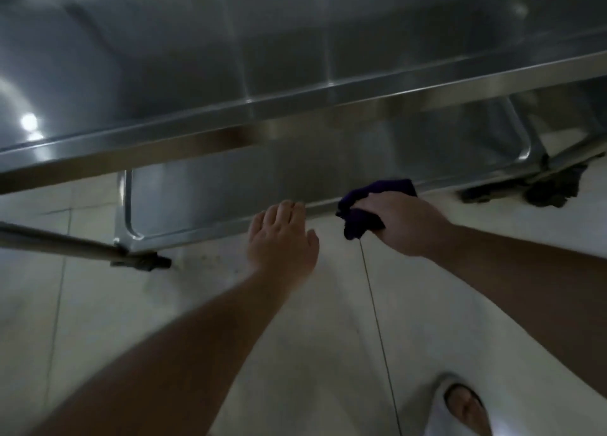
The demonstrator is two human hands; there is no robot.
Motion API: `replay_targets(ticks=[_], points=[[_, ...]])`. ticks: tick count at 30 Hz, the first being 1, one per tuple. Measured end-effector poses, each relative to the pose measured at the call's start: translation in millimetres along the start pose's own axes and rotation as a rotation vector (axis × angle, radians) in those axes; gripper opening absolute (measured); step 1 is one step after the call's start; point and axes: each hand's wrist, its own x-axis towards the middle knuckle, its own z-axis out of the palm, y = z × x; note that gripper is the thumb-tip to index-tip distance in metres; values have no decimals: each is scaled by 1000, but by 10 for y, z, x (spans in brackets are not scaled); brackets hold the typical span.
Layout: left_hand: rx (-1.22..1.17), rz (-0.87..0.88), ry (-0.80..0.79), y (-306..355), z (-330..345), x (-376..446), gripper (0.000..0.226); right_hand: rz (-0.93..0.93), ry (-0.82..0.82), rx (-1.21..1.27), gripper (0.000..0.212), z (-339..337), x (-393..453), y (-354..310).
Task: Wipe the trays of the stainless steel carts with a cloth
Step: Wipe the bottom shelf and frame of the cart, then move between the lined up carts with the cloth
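A stainless steel cart fills the upper half of the view, with its top tray (230, 57) above and its bottom tray (262, 185) low near the floor. My right hand (404, 222) grips a bunched dark purple cloth (364, 212) at the front rim of the bottom tray. My left hand (282, 238) is stretched out with straight fingers, its fingertips at that same front rim, just left of the cloth. It holds nothing. The picture is blurred.
The cart stands on a pale tiled floor (328, 337). Its black casters show at the front left corner (144, 261) and at the right (551, 192). A cart leg (59, 241) runs in from the left edge. My foot in a white slipper (460, 409) is at the bottom right.
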Motion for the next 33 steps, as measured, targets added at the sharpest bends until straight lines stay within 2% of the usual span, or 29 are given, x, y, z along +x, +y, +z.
replay_targets(ticks=[3,5,10,15,20,27,33], points=[[-29,-17,-165,16,-256,-463,57,241,-271,85,25,53,-334,-465],[-24,-6,-249,91,-496,-829,58,331,-350,47,24,134,-694,-777],[17,14,-404,335,-1379,-1609,62,492,-288,203,26,-158,-1613,-1785],[50,53,-448,786,-2599,-1987,64,686,-295,273,19,-1135,-2157,-2590],[31,75,-395,1463,-3933,-2140,65,654,-181,224,45,-2567,-2580,-3288],[-38,133,-239,2602,-5515,-2085,66,619,23,131,38,-4286,-2992,-3809],[-141,124,-140,3253,-6341,-2139,66,548,244,124,42,-5416,-3258,-4116]])
